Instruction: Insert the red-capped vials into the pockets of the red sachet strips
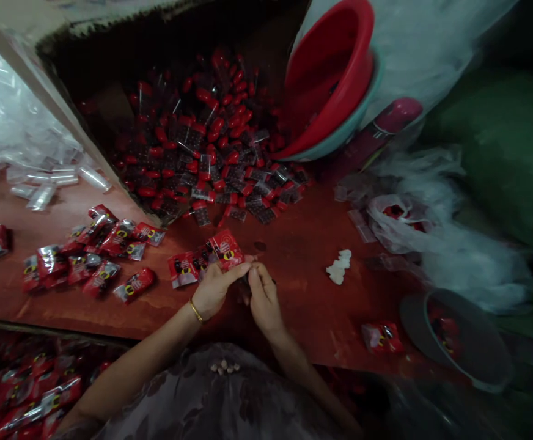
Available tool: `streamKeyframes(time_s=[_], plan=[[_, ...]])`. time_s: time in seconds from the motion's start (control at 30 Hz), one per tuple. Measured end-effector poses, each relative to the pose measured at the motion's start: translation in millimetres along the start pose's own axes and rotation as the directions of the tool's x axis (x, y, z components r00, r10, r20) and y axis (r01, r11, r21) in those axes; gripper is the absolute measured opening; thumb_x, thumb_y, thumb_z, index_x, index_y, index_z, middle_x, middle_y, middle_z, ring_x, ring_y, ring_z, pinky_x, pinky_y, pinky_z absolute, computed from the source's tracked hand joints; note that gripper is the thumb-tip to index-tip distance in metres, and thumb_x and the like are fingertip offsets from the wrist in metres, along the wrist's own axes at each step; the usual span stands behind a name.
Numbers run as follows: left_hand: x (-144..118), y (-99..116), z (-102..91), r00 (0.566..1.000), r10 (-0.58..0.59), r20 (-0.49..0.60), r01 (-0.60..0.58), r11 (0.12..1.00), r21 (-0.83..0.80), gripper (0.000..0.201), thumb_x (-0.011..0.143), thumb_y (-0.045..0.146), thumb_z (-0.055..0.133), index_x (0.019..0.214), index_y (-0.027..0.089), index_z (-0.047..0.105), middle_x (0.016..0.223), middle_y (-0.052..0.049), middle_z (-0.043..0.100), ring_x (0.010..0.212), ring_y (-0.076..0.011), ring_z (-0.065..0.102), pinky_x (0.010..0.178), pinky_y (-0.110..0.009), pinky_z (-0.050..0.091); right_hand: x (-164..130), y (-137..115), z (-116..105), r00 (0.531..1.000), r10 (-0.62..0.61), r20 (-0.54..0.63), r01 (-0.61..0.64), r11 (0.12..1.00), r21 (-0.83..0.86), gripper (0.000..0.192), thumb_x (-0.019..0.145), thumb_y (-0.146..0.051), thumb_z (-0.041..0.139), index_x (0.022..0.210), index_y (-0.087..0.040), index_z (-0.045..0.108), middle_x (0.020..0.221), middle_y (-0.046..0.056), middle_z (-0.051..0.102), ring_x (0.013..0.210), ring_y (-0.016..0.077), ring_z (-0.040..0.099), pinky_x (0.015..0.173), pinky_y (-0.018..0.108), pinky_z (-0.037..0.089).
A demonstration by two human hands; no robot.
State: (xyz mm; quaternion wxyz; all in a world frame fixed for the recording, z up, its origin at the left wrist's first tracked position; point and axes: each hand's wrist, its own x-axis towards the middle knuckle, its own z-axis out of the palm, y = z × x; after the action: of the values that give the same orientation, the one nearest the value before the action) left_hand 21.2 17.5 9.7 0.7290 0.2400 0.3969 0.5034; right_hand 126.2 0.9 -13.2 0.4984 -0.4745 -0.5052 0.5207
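My left hand [214,289], a gold bangle on its wrist, pinches a red printed packet [225,249] by its lower edge above the reddish table [303,269]. My right hand [263,297] is closed right beside it, fingertips touching a small dark item I cannot make out. Two similar packets [188,266] lie just left of the held one. Behind the hands, a tipped cardboard box [110,79] spills a heap of small clear tubes with red caps [211,146].
Several filled red packets [87,253] lie at left, more in a bin [28,391] below the table edge. Clear empty tubes [46,183] sit far left. Stacked red and teal basins [335,79] lean at back. A grey bowl [459,342], white plastic bags [431,226] and a white scrap [338,267] lie right.
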Motion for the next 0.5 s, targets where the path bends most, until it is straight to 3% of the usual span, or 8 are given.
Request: streamKeyframes(time_s=[0.07, 0.13, 0.3, 0.5], plan=[[-2, 2, -2.3, 0.998, -0.029, 0.06, 0.028, 0.999, 0.025, 0.044, 0.073, 0.044, 0.062, 0.104, 0.014, 0.066, 0.07, -0.007, 0.07, 0.04, -0.012, 0.055, 0.037, -0.023, 0.041, -1, -1, -2, 0.991, 0.084, 0.103, -0.097, 0.987, 0.129, 0.025, 0.089, -0.044, 0.041, 0.097, -0.023, 0.052, 0.065, -0.005, 0.051, 0.045, 0.008, 0.046, 0.048, 0.022, 0.042], [-4, 2, -2.9, 0.997, -0.026, 0.072, 0.024, 0.999, 0.031, 0.049, 0.074, 0.048, 0.058, 0.109, 0.014, 0.063, 0.066, -0.006, 0.068, 0.035, -0.011, 0.052, 0.032, -0.022, 0.037, -1, -4, -2, 0.979, 0.116, 0.167, -0.144, 0.976, 0.164, 0.026, 0.087, -0.045, 0.045, 0.096, -0.023, 0.052, 0.062, -0.006, 0.049, 0.041, 0.0061, 0.041, 0.045, 0.021, 0.04], [-8, -5, -1.4, 0.999, 0.052, -0.014, -0.051, 0.998, 0.041, 0.047, 0.067, 0.043, 0.067, 0.104, 0.013, 0.066, 0.057, -0.001, 0.062, 0.04, -0.009, 0.05, 0.039, -0.021, 0.042, 1, -8, 6, 0.994, 0.108, 0.018, -0.108, 0.994, 0.01, 0.024, 0.087, -0.043, 0.046, 0.09, -0.02, 0.052, 0.054, -0.008, 0.042, 0.036, 0.0046, 0.034, 0.035, 0.017, 0.029], [-6, -4, -9.8, 0.981, 0.159, -0.109, -0.162, 0.986, -0.021, 0.038, 0.069, 0.048, 0.065, 0.083, 0.013, 0.069, 0.063, -0.002, 0.061, 0.052, -0.0078, 0.05, 0.047, -0.019, 0.042, 4, -8, 11, 0.998, 0.023, 0.06, -0.015, 0.99, -0.141, 0.021, 0.089, -0.037, 0.043, 0.094, -0.019, 0.051, 0.053, -0.008, 0.047, 0.039, 0.0054, 0.041, 0.04, 0.017, 0.034]])
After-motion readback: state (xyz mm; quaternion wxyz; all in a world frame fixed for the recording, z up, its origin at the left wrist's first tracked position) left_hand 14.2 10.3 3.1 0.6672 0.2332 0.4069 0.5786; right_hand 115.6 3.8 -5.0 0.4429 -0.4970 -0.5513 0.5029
